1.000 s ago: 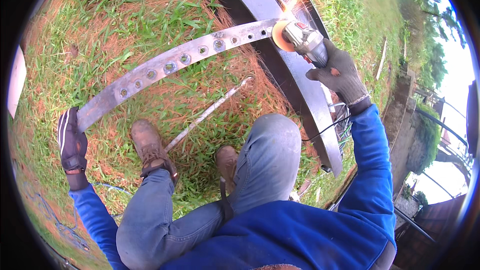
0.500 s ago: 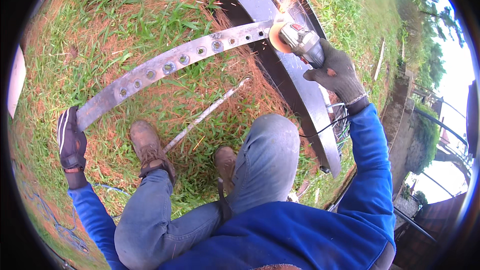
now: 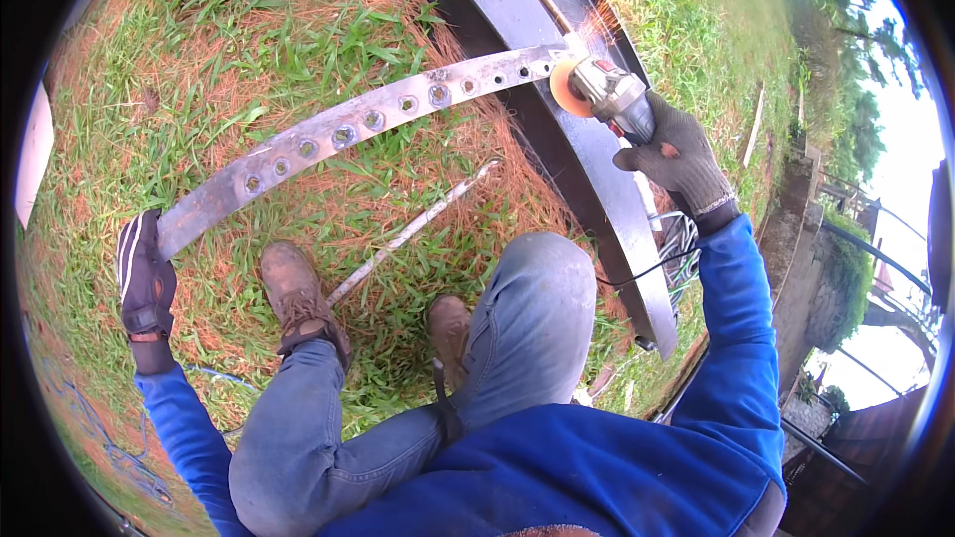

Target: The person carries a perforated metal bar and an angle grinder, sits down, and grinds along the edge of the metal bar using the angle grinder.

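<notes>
My left hand (image 3: pixel 144 273), in a black glove with white stripes, is closed on the lower-left end of a long flat steel bar (image 3: pixel 219 193) with several holes along it. The bar's far end lies over a dark steel beam (image 3: pixel 604 164). In my right hand (image 3: pixel 676 154), gloved in grey with a hole in it, is an angle grinder (image 3: pixel 614 96) with an orange-tan disc, held at the bar's far end. Sparks fly up and right from there, and the exact contact is hidden by glare and the tool.
Grass with dry needles (image 3: pixel 199 60) surrounds my boots (image 3: pixel 298 298). A white pipe (image 3: pixel 408 234) lies between the bar and my knee. Blue cord (image 3: pixel 119 457) is at lower left, a pale board (image 3: pixel 35 154) at far left. Tangled wires (image 3: pixel 676 239) are beside the beam. A stone wall (image 3: pixel 796 249) stands right.
The grinder and my right hand have shifted slightly right and down, with the bar's far end also moving a little right. The spray of sparks looks smaller.
</notes>
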Demonstrator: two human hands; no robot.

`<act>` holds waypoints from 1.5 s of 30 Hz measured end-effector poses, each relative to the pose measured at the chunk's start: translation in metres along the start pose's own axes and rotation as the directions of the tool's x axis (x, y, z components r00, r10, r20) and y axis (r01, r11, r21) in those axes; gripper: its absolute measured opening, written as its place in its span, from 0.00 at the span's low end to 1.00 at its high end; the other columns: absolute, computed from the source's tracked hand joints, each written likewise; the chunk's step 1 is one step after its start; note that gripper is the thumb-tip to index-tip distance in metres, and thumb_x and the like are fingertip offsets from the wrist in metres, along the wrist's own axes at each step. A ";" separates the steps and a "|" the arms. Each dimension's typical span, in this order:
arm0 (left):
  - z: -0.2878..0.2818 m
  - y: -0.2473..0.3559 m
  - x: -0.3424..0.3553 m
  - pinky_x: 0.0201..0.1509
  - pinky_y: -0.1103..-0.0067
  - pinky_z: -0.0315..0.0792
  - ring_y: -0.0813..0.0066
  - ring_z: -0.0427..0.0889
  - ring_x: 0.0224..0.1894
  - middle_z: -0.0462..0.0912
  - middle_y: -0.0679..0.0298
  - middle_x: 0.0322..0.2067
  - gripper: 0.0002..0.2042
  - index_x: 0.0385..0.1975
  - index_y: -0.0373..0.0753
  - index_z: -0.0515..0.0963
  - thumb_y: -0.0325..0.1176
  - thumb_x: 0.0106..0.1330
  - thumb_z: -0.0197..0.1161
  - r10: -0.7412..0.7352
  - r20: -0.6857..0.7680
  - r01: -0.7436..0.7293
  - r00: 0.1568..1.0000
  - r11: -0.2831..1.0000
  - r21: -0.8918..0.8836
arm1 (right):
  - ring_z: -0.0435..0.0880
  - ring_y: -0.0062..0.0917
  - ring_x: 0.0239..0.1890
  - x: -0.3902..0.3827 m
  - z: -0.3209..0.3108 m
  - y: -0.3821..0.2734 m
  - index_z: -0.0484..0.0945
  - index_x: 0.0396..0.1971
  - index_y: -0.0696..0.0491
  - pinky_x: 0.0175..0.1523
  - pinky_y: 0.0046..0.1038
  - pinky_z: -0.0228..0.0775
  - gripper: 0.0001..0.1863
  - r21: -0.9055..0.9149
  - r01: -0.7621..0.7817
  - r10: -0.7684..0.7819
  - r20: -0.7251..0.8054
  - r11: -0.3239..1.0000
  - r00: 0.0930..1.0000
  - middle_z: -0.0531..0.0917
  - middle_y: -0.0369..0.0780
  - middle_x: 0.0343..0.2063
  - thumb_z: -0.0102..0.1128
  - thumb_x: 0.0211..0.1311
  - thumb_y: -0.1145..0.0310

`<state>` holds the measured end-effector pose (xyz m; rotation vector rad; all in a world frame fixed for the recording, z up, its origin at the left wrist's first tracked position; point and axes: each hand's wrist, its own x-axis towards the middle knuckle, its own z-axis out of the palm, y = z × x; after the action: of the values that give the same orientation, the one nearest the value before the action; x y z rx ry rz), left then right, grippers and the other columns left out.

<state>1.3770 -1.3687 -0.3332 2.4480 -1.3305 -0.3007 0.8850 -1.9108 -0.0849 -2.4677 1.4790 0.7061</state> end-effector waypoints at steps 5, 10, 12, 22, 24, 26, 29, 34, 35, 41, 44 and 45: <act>0.000 0.000 0.001 0.63 0.56 0.80 0.42 0.85 0.54 0.87 0.45 0.50 0.29 0.68 0.32 0.82 0.09 0.67 0.53 -0.012 0.018 0.012 1.000 1.000 0.009 | 0.94 0.49 0.57 0.007 0.003 -0.014 0.83 0.62 0.51 0.64 0.45 0.86 0.39 0.069 -0.003 -0.001 0.059 0.998 0.998 0.93 0.51 0.52 0.89 0.49 0.55; -0.008 0.015 0.008 0.62 0.57 0.80 0.42 0.85 0.53 0.86 0.45 0.50 0.27 0.67 0.32 0.82 0.10 0.69 0.54 0.026 -0.007 -0.026 1.000 1.000 0.009 | 0.94 0.49 0.57 -0.001 -0.002 -0.004 0.84 0.61 0.52 0.63 0.46 0.86 0.39 0.051 -0.004 0.001 0.057 0.999 0.998 0.93 0.52 0.51 0.89 0.48 0.54; -0.005 0.009 0.006 0.62 0.57 0.80 0.43 0.85 0.53 0.87 0.45 0.50 0.26 0.67 0.31 0.82 0.11 0.70 0.55 0.019 0.004 -0.019 1.000 1.000 0.007 | 0.94 0.48 0.57 0.003 0.001 -0.004 0.84 0.60 0.52 0.63 0.46 0.86 0.39 0.044 0.004 -0.006 0.053 0.999 0.999 0.93 0.52 0.50 0.88 0.47 0.54; 0.009 -0.008 0.001 0.64 0.58 0.81 0.44 0.86 0.56 0.89 0.46 0.54 0.26 0.68 0.32 0.82 0.12 0.71 0.56 0.095 -0.058 -0.095 0.994 0.995 0.006 | 0.93 0.50 0.59 -0.005 0.002 -0.030 0.83 0.65 0.51 0.65 0.45 0.85 0.42 0.098 0.053 -0.059 0.062 0.994 0.996 0.94 0.52 0.53 0.90 0.49 0.56; 0.007 -0.003 0.004 0.67 0.55 0.80 0.40 0.85 0.60 0.89 0.44 0.58 0.25 0.67 0.32 0.82 0.14 0.69 0.56 0.124 -0.012 -0.122 0.992 0.989 0.084 | 0.93 0.50 0.59 -0.004 0.005 -0.033 0.82 0.64 0.52 0.65 0.45 0.85 0.42 0.090 0.102 -0.107 0.054 0.991 0.993 0.94 0.52 0.53 0.90 0.49 0.57; 0.003 0.004 0.006 0.69 0.55 0.79 0.40 0.85 0.61 0.89 0.44 0.58 0.26 0.67 0.31 0.82 0.14 0.69 0.55 0.106 0.011 -0.107 0.994 0.991 0.085 | 0.93 0.50 0.59 -0.004 0.005 -0.035 0.82 0.64 0.52 0.65 0.46 0.85 0.42 0.080 0.158 -0.163 0.050 0.984 0.985 0.94 0.52 0.53 0.90 0.48 0.57; -0.001 0.016 0.011 0.70 0.54 0.78 0.38 0.85 0.61 0.89 0.43 0.58 0.24 0.67 0.31 0.82 0.17 0.71 0.55 0.088 0.021 -0.089 0.996 0.992 0.088 | 0.94 0.43 0.58 -0.007 0.001 -0.036 0.81 0.70 0.52 0.65 0.41 0.85 0.45 0.098 0.105 -0.112 0.079 0.990 0.991 0.94 0.50 0.54 0.87 0.46 0.64; 0.002 0.003 0.008 0.69 0.53 0.78 0.36 0.85 0.60 0.89 0.43 0.57 0.21 0.65 0.31 0.82 0.22 0.75 0.54 0.093 -0.008 -0.092 0.996 0.993 0.077 | 0.94 0.41 0.55 0.004 0.002 -0.037 0.81 0.70 0.52 0.64 0.40 0.85 0.45 0.070 0.041 -0.046 0.082 0.997 0.996 0.94 0.49 0.53 0.86 0.47 0.67; 0.001 0.006 0.008 0.70 0.54 0.78 0.37 0.85 0.61 0.88 0.43 0.58 0.24 0.67 0.31 0.82 0.18 0.72 0.54 0.092 0.006 -0.092 0.996 0.993 0.069 | 0.94 0.41 0.55 0.003 0.000 -0.034 0.81 0.70 0.52 0.64 0.40 0.85 0.45 0.068 0.042 -0.048 0.087 0.997 0.995 0.94 0.49 0.53 0.86 0.47 0.67; -0.003 0.016 0.013 0.70 0.55 0.79 0.39 0.85 0.61 0.88 0.44 0.58 0.26 0.68 0.31 0.81 0.15 0.70 0.55 0.003 0.136 -0.016 0.991 0.996 0.093 | 0.93 0.49 0.61 0.004 -0.001 -0.031 0.83 0.65 0.53 0.65 0.44 0.85 0.42 0.101 0.058 -0.069 0.105 0.993 0.992 0.93 0.53 0.54 0.90 0.48 0.59; 0.002 0.013 0.008 0.67 0.53 0.78 0.38 0.85 0.58 0.88 0.43 0.55 0.22 0.64 0.31 0.83 0.18 0.72 0.54 0.149 -0.044 -0.146 0.988 0.988 0.052 | 0.93 0.50 0.59 0.003 -0.009 -0.031 0.84 0.64 0.53 0.64 0.45 0.85 0.41 0.138 0.045 -0.063 0.132 0.989 0.989 0.93 0.53 0.52 0.90 0.47 0.58; -0.003 0.017 0.009 0.67 0.53 0.78 0.38 0.85 0.58 0.88 0.43 0.55 0.22 0.64 0.31 0.83 0.18 0.72 0.54 0.142 -0.042 -0.140 0.989 0.989 0.054 | 0.93 0.50 0.59 0.003 -0.007 -0.030 0.84 0.64 0.53 0.64 0.45 0.85 0.41 0.137 0.050 -0.069 0.137 0.989 0.988 0.93 0.53 0.52 0.90 0.47 0.58</act>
<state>1.3698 -1.3840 -0.3237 2.3711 -1.4996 -0.1770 0.9142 -1.9010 -0.0831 -2.3013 1.3493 0.7291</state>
